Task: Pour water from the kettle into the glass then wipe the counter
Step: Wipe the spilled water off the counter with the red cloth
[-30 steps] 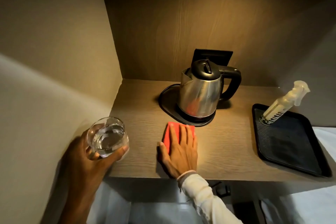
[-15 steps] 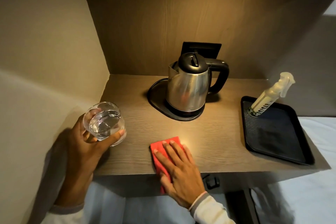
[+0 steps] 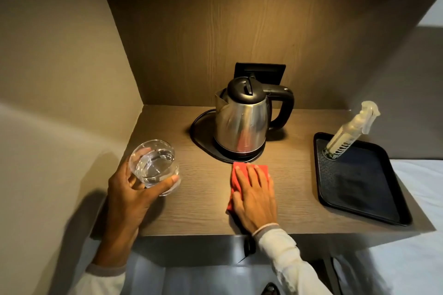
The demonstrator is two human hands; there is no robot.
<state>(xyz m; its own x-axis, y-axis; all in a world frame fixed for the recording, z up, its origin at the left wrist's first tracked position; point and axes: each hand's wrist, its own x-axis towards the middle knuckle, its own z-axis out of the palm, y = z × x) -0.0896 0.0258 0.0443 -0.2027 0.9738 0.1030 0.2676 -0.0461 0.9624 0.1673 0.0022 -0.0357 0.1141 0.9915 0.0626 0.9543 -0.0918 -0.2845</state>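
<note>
Meanwhile left hand gripping glass of water, right hand flat on red cloth, no legible writing

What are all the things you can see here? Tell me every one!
kettle: 1, silver with black lid and handle, on its base at the back of the counter
base: 1, black, under the kettle
glass: 1, clear with water in it, held at the counter's left end
cloth: 1, red, flat on the counter in front of the kettle
tray: 1, black, right end of the counter
spray bottle: 1, pale, on the tray's back corner
counter: 1, brown wood
wall plate: 1, black, behind the kettle
left hand: 1, around the glass
right hand: 1, flat on the cloth
</note>
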